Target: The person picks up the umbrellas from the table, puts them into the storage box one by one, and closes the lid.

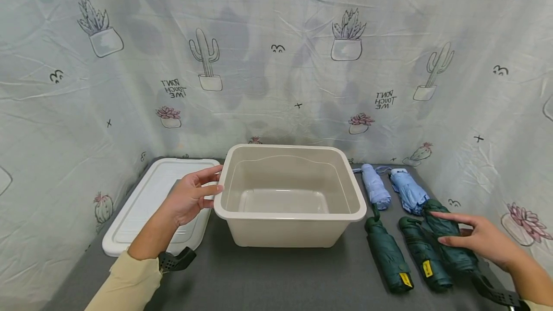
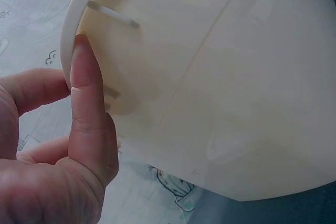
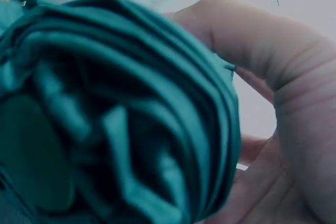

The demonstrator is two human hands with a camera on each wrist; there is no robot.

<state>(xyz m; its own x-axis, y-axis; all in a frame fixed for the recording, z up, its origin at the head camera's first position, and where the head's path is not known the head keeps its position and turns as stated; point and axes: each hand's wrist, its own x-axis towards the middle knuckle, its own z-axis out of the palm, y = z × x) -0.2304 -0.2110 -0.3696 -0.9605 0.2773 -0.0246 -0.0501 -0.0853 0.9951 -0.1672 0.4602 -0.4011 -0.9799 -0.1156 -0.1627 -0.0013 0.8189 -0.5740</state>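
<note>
A beige plastic bin (image 1: 289,231) stands upright, its open top showing a bare inside. At its left rim, my left hand (image 1: 192,198) holds the edge between thumb and fingers; the left wrist view shows a fingertip tucked under the rim (image 2: 67,40). My right hand (image 1: 484,240) grips a folded dark green umbrella (image 1: 445,224) around its sides. Close up in the right wrist view, the gathered cloth of that umbrella (image 3: 142,108) hides some of the fingers. Beside it lie a second green umbrella (image 1: 425,253) and a third green umbrella (image 1: 389,256), each with a yellow tag.
Behind the green umbrellas lie two folded light blue umbrellas, one on the left (image 1: 375,187) and one on the right (image 1: 408,191). A white lid (image 1: 147,205) rests left of the bin on the grey tabletop (image 1: 276,277). A printed curtain (image 1: 268,76) hangs behind.
</note>
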